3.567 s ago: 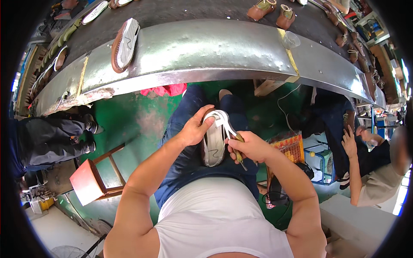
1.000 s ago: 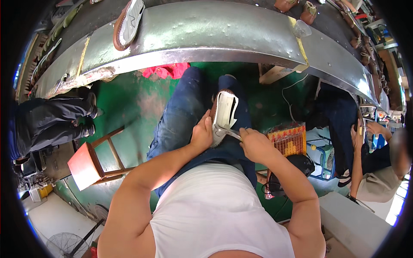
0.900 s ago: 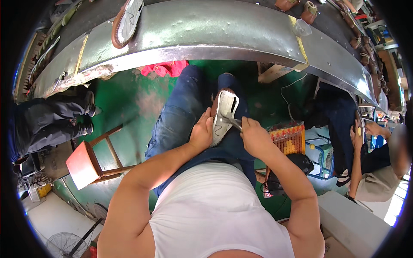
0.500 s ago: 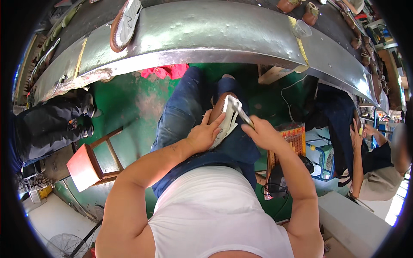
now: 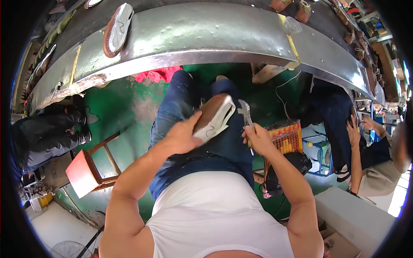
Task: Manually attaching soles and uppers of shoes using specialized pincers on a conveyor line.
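My left hand (image 5: 183, 135) grips the heel end of a brown shoe (image 5: 211, 112), tilted over my lap with its pale underside partly turned up. Loose white edges stick out along the shoe's right side. In my right hand (image 5: 259, 138) is a pair of metal lasting pincers (image 5: 245, 112); the head points away from me, just right of the shoe and apart from it. My fingers cover part of the handles.
On the metal-covered bench (image 5: 185, 32) ahead lies another brown shoe (image 5: 117, 32), pale underside up. A clear cup (image 5: 292, 26) stands at the right. A red-seated stool (image 5: 84, 174) is at the left. Co-workers sit on both sides; a beaded seat (image 5: 286, 137) is at my right.
The pincers have come off the shoe's underside and moved right. My left hand has shifted back toward the heel and turned the shoe, showing more of its brown side.
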`<state>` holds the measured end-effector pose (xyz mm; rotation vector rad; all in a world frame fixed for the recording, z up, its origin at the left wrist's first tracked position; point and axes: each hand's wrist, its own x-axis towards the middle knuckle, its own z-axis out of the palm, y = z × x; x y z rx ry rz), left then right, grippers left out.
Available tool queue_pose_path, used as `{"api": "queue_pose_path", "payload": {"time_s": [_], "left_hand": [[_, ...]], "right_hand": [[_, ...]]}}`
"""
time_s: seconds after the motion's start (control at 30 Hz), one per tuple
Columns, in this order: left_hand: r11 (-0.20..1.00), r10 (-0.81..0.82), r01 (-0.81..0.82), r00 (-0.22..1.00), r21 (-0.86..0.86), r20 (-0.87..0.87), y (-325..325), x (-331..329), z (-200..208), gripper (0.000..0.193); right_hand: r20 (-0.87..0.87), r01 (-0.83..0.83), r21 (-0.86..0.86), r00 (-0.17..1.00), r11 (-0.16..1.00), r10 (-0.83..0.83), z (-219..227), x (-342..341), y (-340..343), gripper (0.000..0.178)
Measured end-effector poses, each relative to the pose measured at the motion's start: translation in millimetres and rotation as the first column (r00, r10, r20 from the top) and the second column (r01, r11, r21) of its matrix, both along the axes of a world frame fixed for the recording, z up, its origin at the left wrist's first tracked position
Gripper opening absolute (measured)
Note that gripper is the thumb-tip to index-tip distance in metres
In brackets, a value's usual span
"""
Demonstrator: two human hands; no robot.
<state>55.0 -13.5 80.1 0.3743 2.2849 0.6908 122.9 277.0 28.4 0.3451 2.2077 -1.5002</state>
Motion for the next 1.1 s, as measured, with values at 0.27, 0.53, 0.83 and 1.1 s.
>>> {"api": "queue_pose_path", "payload": {"time_s": [0.27, 0.53, 0.83, 1.1], "left_hand": [[0.394, 0.36, -0.295, 0.921, 0.87, 0.149, 23, -60, 18, 0.054], [0.936, 0.224, -0.106, 0.915, 0.335, -0.335, 14, 18, -58, 0.049], [0.851, 0.422, -0.3, 0.879, 0.431, -0.223, 18, 36, -41, 0.021], [0.885, 0.308, -0.128, 0.882, 0.448, -0.356, 27, 43, -36, 0.024]], "right_hand": [[0.032, 0.141, -0.16, 0.99, 0.977, -0.137, 9, 6, 4, 0.024], [0.087, -0.064, -0.136, 0.993, 0.989, 0.076, 30, 27, -2, 0.021], [-0.076, -0.477, 0.107, 0.871, 0.872, 0.485, 55, 8, -20, 0.034], [0.337, -0.798, 0.217, 0.602, 0.562, 0.724, 100, -51, -21, 0.032]]}}
